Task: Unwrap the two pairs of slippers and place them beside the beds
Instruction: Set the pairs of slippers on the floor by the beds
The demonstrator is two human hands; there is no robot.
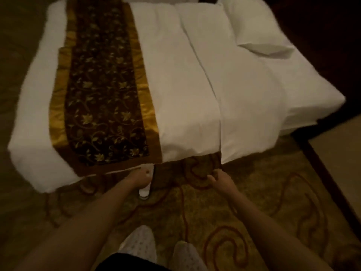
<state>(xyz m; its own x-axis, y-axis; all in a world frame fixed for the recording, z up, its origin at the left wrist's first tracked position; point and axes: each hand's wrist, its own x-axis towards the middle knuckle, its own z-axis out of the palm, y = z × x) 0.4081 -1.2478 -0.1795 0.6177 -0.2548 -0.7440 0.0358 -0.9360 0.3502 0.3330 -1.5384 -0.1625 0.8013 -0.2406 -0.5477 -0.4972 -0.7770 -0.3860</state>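
Observation:
A white slipper (145, 192) stands on the carpet at the foot edge of the white bed (185, 85), partly hidden by my left hand (141, 178), which is closed around its upper part. Only this one slipper shows; whether a second lies with it I cannot tell. My right hand (218, 179) hovers low over the carpet to the right, fingers loosely curled with nothing in them, near the bed's hanging cover.
A brown and gold runner (101, 94) lies across the bed, a pillow (254, 30) at the far right. Patterned carpet (254, 212) covers the floor; a dark border strip (328, 182) runs at right. My legs (156, 251) are below.

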